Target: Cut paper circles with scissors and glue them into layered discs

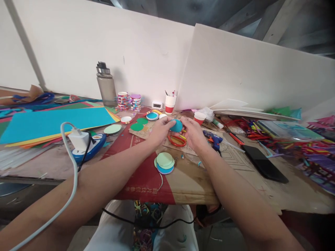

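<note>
Over the middle of the worktable, a small blue paper disc [176,126] is pinched between thumb and fingers of my left hand [162,129]. My right hand [193,131] is closed at the disc's right edge, its fingertips touching it. Just below both hands shows a red-handled pair of scissors [177,141]; whether it rests on the table is hard to see. Nearer to me lies a pile of pale green and blue paper discs [164,162]. Green paper discs [139,124] lie left of my hands.
Coloured paper sheets [60,122], a blue power strip [90,148] with a white charger and a bottle [106,85] stand left. Decorated stacks [123,101], a clock [157,105] and paper cups [170,104] line the back. Right: a glue gun [215,140] and a phone [264,164].
</note>
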